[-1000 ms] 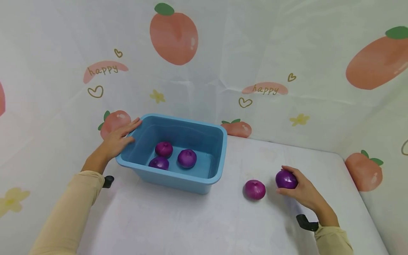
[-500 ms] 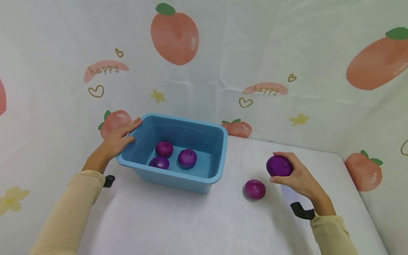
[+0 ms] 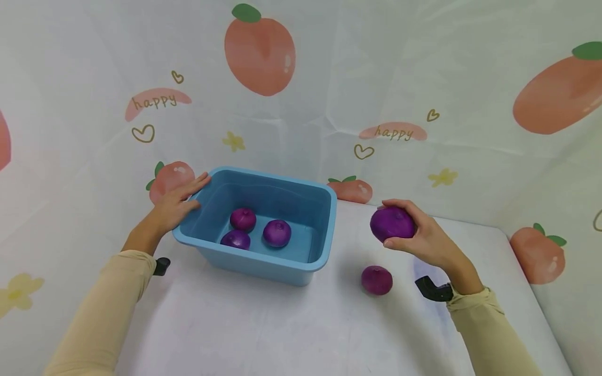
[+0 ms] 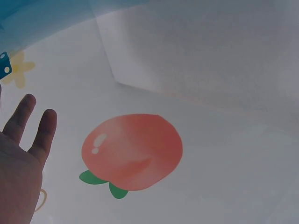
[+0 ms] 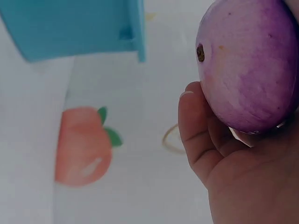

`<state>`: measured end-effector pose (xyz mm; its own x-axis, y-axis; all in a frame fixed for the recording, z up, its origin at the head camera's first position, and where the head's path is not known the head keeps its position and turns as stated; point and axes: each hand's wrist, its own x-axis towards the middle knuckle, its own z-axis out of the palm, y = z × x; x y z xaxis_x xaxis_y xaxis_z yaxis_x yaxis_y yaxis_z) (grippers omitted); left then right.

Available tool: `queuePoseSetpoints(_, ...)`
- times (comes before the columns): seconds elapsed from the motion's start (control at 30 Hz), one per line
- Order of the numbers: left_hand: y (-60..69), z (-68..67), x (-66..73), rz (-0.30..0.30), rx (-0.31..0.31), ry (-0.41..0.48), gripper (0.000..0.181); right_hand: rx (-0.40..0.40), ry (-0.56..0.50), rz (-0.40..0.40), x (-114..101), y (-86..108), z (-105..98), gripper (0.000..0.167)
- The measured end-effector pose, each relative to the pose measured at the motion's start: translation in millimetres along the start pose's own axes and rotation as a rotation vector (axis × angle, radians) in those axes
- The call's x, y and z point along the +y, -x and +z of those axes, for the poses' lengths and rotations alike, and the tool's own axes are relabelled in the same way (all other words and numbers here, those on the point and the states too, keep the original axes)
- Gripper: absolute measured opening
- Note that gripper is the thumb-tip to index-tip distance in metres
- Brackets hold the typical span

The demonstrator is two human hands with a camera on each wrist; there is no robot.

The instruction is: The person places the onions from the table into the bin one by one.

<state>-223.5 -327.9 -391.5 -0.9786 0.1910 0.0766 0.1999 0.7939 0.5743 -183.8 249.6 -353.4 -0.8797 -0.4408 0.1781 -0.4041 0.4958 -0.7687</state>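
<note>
In the head view my right hand (image 3: 430,240) grips a purple onion (image 3: 393,224) between thumb and fingers, raised above the table to the right of the bin. The right wrist view has this onion (image 5: 252,65) up close, with the fingers curled beneath it. On the table below lies another purple onion (image 3: 377,280). My left hand (image 3: 170,213) rests on the left rim of a blue plastic bin (image 3: 263,265); the left wrist view shows straight fingers (image 4: 44,135). Inside the bin sit three onions, one of them (image 3: 277,233) toward the middle.
A white cloth printed with fruit and hearts hangs as a wall (image 3: 301,125) close behind the bin and along the right side. White covering lies over the table (image 3: 263,329). Black mounts (image 3: 432,290) stick out at both wrists.
My right hand has lifted the onion from near the table and carried it up and to the left, toward the bin. My left hand has stayed at the rim.
</note>
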Motion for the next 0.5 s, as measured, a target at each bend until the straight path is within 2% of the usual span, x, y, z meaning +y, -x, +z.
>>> queuePoseSetpoints(0.27,0.4,-0.8,3.2,-0.019,-0.004,0.009,0.065,-0.048,-0.014,-0.077,-33.7,-37.9,6.8,0.079)
queuePoseSetpoints(0.5,1.7,-0.3,3.9,-0.016,-0.005,-0.003,0.064,-0.137,-0.015,-0.176,-53.9,-76.9,26.6,0.074)
